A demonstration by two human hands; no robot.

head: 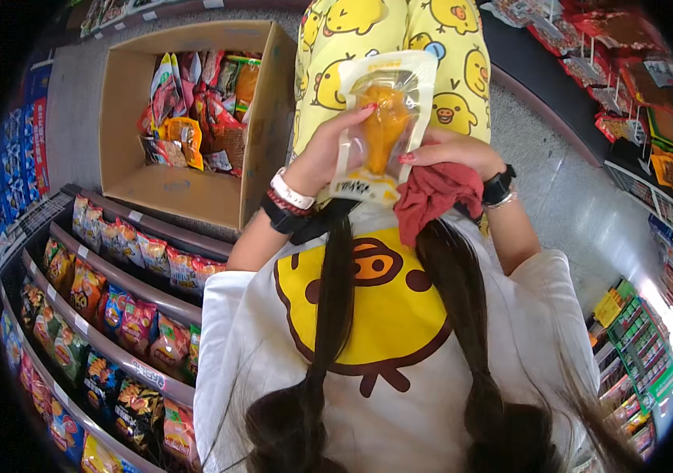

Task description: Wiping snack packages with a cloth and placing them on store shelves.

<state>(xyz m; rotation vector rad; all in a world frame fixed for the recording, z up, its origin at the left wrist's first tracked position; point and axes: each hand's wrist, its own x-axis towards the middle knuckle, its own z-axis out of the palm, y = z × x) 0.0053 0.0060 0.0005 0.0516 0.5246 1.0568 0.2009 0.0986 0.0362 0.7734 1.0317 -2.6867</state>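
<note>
My left hand grips the left edge of a clear, pale-edged vacuum pack that holds a browned poultry drumstick. The pack is held over my lap, thumb on its front. My right hand holds the pack's right edge between thumb and fingers, and a crumpled red cloth hangs from the same hand below the pack. The fingers behind the pack are mostly hidden. Yellow trousers with a chick print lie behind the pack.
An open cardboard box of packaged snacks stands on the floor at the left. Below it, shelf tiers hold snack bags. At the upper right, red snack packs hang on hooks beside a dark ledge. A green display rack stands farther off.
</note>
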